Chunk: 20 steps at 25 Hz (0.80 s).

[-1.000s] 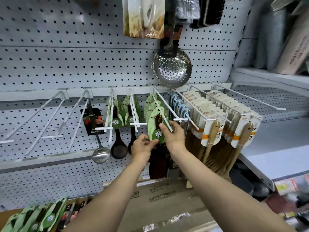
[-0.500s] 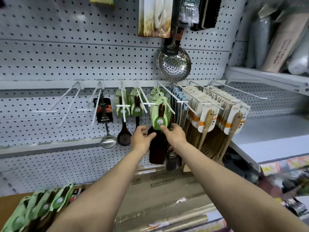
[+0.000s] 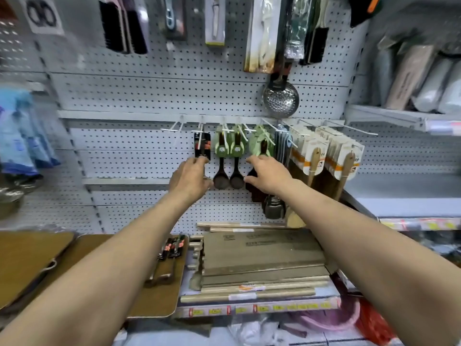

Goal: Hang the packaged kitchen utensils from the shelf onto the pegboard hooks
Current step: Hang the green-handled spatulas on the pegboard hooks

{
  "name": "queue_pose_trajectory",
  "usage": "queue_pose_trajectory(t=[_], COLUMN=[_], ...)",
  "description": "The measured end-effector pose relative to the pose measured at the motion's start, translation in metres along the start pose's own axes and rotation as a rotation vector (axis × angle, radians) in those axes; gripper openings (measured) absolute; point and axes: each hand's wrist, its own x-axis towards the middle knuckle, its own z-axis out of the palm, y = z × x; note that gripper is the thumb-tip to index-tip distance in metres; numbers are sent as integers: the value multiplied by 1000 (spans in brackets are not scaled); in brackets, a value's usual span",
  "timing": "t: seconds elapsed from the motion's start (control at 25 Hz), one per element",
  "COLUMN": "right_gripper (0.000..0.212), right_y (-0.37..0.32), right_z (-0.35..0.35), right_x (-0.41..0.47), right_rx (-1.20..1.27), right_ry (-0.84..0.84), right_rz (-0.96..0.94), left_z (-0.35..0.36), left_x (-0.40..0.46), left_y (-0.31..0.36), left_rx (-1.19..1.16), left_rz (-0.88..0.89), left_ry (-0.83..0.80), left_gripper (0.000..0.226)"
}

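A black-carded ladle [image 3: 202, 146] hangs on a pegboard hook [image 3: 201, 126]. My left hand [image 3: 190, 181] reaches up to it, fingertips at the card's lower edge; the hand hides the ladle's bowl and whether the fingers grip. To its right hang two green-carded dark spoons [image 3: 229, 148], then a bunch of green-carded spatulas [image 3: 260, 146]. My right hand [image 3: 268, 174] hovers in front of that bunch, fingers spread and holding nothing. More black-carded utensils [image 3: 173, 248] lie on the shelf below.
An empty white hook [image 3: 172, 128] juts out left of the ladle. White-carded wooden spatulas [image 3: 324, 152] fill the hooks at right; a steel skimmer [image 3: 280, 98] hangs above. A flat cardboard box [image 3: 259, 253], rolling pins [image 3: 249, 292] and wooden boards [image 3: 30, 258] lie on the shelf.
The view has pulled back. My left hand has left the green-carded spatula and moved left to the black-carded ladle. My right hand has let go of the green card and opened.
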Motion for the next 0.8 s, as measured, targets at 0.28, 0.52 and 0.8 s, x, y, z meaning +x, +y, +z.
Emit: queue_pose_trajectory(t=[0.28,0.52,0.8], right_gripper=[59,60,58], right_y=[-100,-209,-344], right_z=[-23,-9,29], right_x=[-27,-10,75], right_rx=[-24,32,84], right_ry=[145,157,110], right_rz=[-230,-331,-313], left_z=[-87,-116,-154], left_x=[-65,-78,-36], left_y=[-51,-145,-290], left_rx=[129,123,150], left_rz=[25,-24,-60], left_ry=[111,161,144], left_gripper=[56,52,51])
